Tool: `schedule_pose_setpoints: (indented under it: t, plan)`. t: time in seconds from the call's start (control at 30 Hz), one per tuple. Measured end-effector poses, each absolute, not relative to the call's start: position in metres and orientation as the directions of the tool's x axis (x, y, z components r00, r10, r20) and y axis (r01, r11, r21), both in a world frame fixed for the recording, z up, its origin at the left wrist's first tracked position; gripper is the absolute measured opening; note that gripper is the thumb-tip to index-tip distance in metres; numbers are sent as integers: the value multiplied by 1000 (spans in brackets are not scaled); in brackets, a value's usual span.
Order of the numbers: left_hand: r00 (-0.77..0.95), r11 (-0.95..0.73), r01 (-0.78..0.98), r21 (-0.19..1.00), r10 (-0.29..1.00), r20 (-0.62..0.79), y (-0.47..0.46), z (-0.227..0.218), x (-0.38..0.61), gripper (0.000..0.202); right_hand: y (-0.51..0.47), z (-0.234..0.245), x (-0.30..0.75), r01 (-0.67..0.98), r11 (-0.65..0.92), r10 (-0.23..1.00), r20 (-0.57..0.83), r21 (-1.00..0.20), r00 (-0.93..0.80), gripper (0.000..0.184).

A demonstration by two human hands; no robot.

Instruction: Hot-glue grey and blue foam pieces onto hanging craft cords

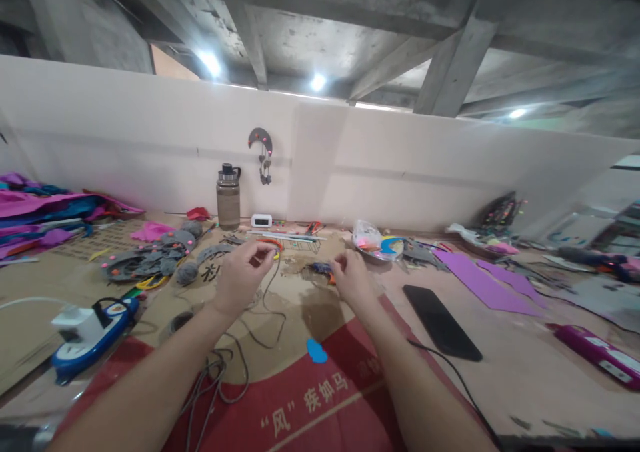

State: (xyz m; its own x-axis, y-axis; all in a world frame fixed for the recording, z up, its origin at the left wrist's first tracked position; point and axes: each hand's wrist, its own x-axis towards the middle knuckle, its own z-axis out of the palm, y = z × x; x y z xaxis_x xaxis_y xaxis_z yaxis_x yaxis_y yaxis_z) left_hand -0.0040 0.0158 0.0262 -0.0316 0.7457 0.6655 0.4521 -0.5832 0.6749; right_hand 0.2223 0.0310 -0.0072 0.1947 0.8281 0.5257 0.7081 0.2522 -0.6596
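Observation:
My left hand (243, 273) is pinched closed above the cardboard, with a thin grey cord (281, 315) trailing down from its fingertips. Loose loops of this cord lie on the cardboard below, toward the near edge. To the right, my right hand (353, 277) has its thumb and fingers pressed together; what they hold, if anything, is too small to make out. Close beside its fingertips is a small dark blue and orange object (323, 268). Between my forearms a bright blue scrap (317, 351) lies on the red printed part of the cardboard (280, 399).
A water bottle (229, 199) and small white clock (261, 221) stand by the back panel. At left are a power strip (95, 339) and grey felt pieces with pink beads (155, 255). At right lie a black phone (441, 322), purple sheets (483, 282) and a magenta tool (597, 352).

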Motion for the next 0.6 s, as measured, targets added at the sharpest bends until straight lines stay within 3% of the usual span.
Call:
schedule_pose_setpoints:
  t: [0.1,0.17,0.23,0.33,0.4,0.5,0.6]
  plan:
    - [91,-660,573,485,640,763,13,26,-4,12,19,6,182,277,433,886,461,-857,42,21]
    - [150,-689,596,412,600,786,14,26,-5,13,13,13,157,0,429,902,428,-903,-62,26]
    - [173,-707,598,377,573,801,15,26,-5,14,11,18,140,-119,365,918,378,-923,-115,30]
    - [140,-695,606,387,572,808,16,26,-6,13,12,23,131,-28,353,931,354,-935,-92,26]
    - [88,-659,614,434,604,792,16,26,-6,13,13,24,131,129,450,892,450,-884,-31,17]
    - [14,-596,557,579,703,711,14,27,-3,15,10,23,132,284,571,801,598,-771,14,6]
    - [-9,-522,394,757,821,571,12,28,1,21,8,19,135,339,587,774,632,-735,29,10]
